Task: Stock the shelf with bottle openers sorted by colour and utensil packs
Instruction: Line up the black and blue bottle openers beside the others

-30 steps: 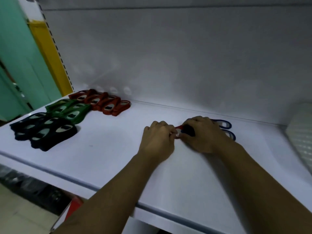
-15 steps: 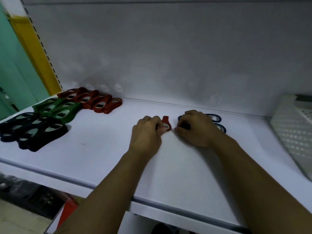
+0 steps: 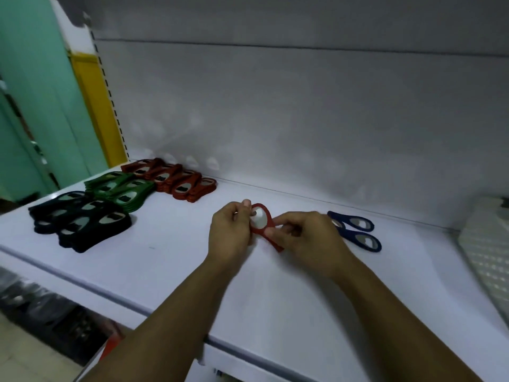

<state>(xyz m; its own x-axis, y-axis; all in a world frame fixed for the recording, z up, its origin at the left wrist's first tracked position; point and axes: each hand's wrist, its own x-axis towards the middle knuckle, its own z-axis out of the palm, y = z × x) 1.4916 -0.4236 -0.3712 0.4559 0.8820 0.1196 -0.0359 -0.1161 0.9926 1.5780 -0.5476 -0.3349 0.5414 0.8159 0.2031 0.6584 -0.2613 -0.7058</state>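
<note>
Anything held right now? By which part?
A red bottle opener, in both hands: left hand pinches the rim of its round head, right hand grips the narrow handle end.

The left hand and the right hand are both bare, with skin showing on the backs, fingers and wrists. Behind each hand the arm is bare too. The left forearm runs uncovered from the wrist back to the lower edge of the view. The right forearm does likewise. Each forearm is slender just behind the hand and grows broader further from it. The surface of both looks smooth. Across the back of the left hand the knuckles stand out as a row of low ridges. Dim light and blur hide finer detail on the nails and skin.
</note>
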